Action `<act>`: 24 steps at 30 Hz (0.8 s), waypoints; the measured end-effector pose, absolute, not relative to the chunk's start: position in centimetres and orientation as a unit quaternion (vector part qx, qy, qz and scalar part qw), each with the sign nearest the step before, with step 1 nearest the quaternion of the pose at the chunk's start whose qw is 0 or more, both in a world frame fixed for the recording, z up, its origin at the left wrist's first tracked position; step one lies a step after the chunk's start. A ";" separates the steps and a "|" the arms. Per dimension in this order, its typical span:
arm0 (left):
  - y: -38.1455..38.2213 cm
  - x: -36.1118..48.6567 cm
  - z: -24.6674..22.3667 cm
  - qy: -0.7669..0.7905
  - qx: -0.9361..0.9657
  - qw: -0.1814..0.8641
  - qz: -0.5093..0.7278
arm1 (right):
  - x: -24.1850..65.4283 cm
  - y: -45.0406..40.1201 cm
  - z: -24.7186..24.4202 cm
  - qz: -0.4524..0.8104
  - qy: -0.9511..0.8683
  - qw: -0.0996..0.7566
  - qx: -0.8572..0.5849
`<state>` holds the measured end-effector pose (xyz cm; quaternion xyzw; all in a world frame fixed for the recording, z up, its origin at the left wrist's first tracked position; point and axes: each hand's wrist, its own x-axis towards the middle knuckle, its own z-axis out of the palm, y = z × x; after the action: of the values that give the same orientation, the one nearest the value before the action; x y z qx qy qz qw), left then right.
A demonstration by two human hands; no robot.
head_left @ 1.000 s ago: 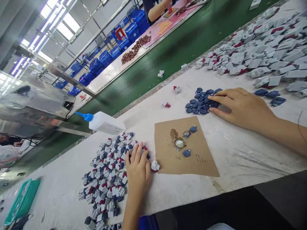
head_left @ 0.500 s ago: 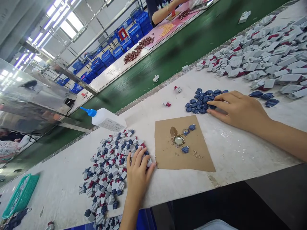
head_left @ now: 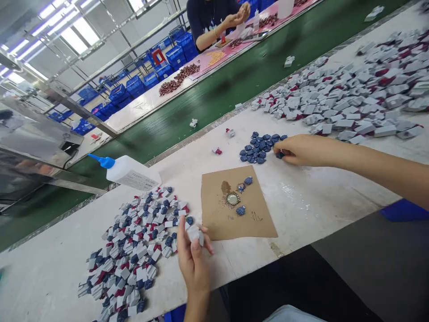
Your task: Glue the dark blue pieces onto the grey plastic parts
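Note:
My left hand (head_left: 195, 250) is closed around a small grey-white plastic block (head_left: 195, 234), lifted at the right edge of a pile of grey, blue and dark red parts (head_left: 134, 250). With fingertips pinched, my right hand (head_left: 296, 150) holds a dark blue piece (head_left: 280, 154) beside a small heap of similar blue pieces (head_left: 258, 147). Between the hands lies a square of brown cardboard (head_left: 214, 223). On it are a round metal cap (head_left: 232, 199) with clear liquid and a few blue pieces (head_left: 240, 210).
A white bottle with blue nozzle (head_left: 134, 173) leans over the left pile. Many grey and red parts (head_left: 351, 103) cover the table's far right. Beyond runs a green conveyor belt (head_left: 174, 134) with loose parts on it. Across it, a co-worker (head_left: 214, 22) sits at a pink mat.
My left hand has turned up from the pile and now grips a grey-white block. My right hand has closed on a blue piece. The whole view has shifted, and the co-worker shows more.

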<state>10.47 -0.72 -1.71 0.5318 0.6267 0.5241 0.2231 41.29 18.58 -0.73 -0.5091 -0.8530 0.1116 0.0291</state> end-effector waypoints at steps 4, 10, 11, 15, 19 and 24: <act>-0.7 15.4 -0.6 0.533 0.211 0.540 0.616 | 40.9 19.3 0.6 0.122 -0.865 0.018 -0.486; -1.2 17.2 -0.2 0.549 0.142 0.602 0.562 | 38.6 16.6 1.6 0.213 -0.866 0.066 -0.448; -1.2 17.3 -0.2 0.564 0.156 0.588 0.558 | 37.9 15.6 2.0 0.260 -0.855 0.078 -0.442; -0.6 18.3 0.2 0.564 0.239 0.571 0.546 | 34.7 10.5 3.4 0.413 -0.824 0.123 -0.367; 0.0 19.0 0.8 0.540 0.264 0.613 0.512 | 32.3 6.2 2.8 0.367 -0.846 0.200 -0.332; -0.4 18.1 0.0 0.546 0.283 0.610 0.499 | 31.6 4.5 1.1 0.279 -0.861 0.275 -0.325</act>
<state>18.05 -0.36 0.03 0.2829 0.5463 0.4992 0.6102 31.57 4.50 1.14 -0.3253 -0.8606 0.2789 0.2753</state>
